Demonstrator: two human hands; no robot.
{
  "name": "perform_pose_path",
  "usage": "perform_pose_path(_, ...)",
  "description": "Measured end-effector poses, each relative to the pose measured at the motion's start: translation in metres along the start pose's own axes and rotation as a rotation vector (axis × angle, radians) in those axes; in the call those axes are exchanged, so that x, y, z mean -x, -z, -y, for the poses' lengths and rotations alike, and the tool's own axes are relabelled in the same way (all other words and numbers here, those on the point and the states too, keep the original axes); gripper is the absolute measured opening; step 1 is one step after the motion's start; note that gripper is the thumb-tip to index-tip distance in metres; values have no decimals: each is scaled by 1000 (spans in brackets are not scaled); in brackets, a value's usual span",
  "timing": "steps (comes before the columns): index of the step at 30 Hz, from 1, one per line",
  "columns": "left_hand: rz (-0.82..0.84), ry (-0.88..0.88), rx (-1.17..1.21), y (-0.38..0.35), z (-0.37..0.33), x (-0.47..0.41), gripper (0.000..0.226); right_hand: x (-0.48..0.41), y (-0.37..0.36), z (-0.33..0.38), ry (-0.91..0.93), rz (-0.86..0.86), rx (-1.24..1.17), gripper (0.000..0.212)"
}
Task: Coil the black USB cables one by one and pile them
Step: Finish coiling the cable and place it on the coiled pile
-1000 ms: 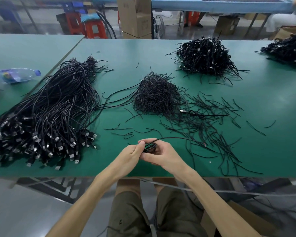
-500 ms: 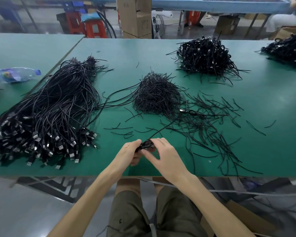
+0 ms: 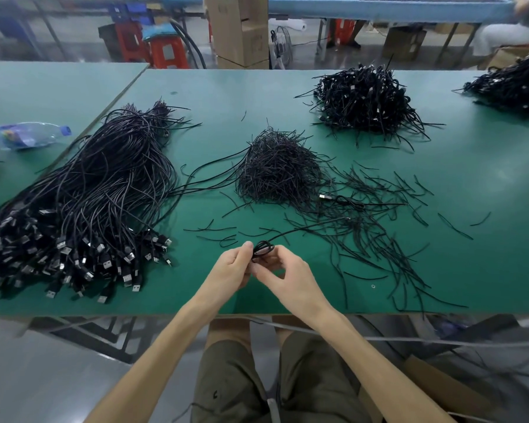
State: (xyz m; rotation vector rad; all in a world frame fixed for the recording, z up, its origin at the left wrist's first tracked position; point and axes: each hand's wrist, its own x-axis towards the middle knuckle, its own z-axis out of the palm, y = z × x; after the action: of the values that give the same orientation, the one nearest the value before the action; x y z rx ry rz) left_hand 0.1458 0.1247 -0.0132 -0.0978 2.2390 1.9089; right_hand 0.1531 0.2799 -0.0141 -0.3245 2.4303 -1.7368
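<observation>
Loops of one black USB cable sit bunched between my two hands, just above the near edge of the green table. My left hand pinches the bundle, its thumb tip pressed against the loops from the left. My right hand curls round from below, forefinger and thumb closing on the same loops. Whether the lower fingers also touch them, I cannot tell. A second ago the loose tail arced out to the right of my fingers. Half a second ago it ran straight up and away from them, and my right hand lay over the bundle. Now that hand has dropped beneath, and the tail stretches up and to the right from my fingertips, thin and nearly taut. I judge that another turn has just gone on and only this last stretch remains to wind in. Well to the left of my fingers lies the heap of uncoiled cables, plugs toward me. Straight beyond my fingertips is the mound of twist ties, with loose ties scattered to the right. Far beyond and to the right stands the pile of coiled cables, where this one should go once tied.
</observation>
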Motion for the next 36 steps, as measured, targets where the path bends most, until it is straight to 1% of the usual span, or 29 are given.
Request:
perform_pose_path(3,53,-12,23,0,-1,2,55,-2,2,1,-20,-5,-8,17)
perform_pose_path(5,64,-19,26,0,-2,2,51,-2,3,1,-11,-23,14,12)
perform_pose_path(7,73,-21,3,-1,-1,2,54,-2,3,1,-3,-66,49,9)
perform_pose_path(9,52,-24,-29,-3,0,2,51,-3,1,1,7,-115,108,13)
perform_pose_path(12,-34,-77,-214,-7,2,2,48,-1,-1,-1,40,-146,192,20)
perform_pose_path(15,-103,-129,-438,-5,-1,3,53,3,-2,-3,66,-155,167,19)
perform_pose_path(17,-130,-124,-493,-1,-6,3,54,3,0,-2,71,-150,163,18)
perform_pose_path(18,-128,-121,-487,0,-8,4,51,2,2,-1,79,-133,172,18)
perform_pose_path(20,-106,-143,-446,4,-15,6,36,-1,6,1,106,-66,201,20)
perform_pose_path(22,-48,-187,-391,10,-22,8,23,-2,11,3,145,-3,243,22)
perform_pose_path(25,85,-208,-345,19,-30,11,22,-4,15,5,203,6,305,19)
perform_pose_path(28,135,-245,-433,23,-34,11,19,-5,15,7,248,7,316,20)
perform_pose_path(30,104,-239,-473,23,-33,7,24,-5,13,10,266,9,290,21)
perform_pose_path(33,-38,-198,-512,18,-28,-1,33,-5,11,14,296,-12,268,24)
perform_pose_path(35,-105,-176,-475,15,-26,-4,22,-5,10,16,323,-18,279,23)
perform_pose_path(36,-106,-185,-443,15,-27,-5,15,-5,11,17,331,-22,273,23)
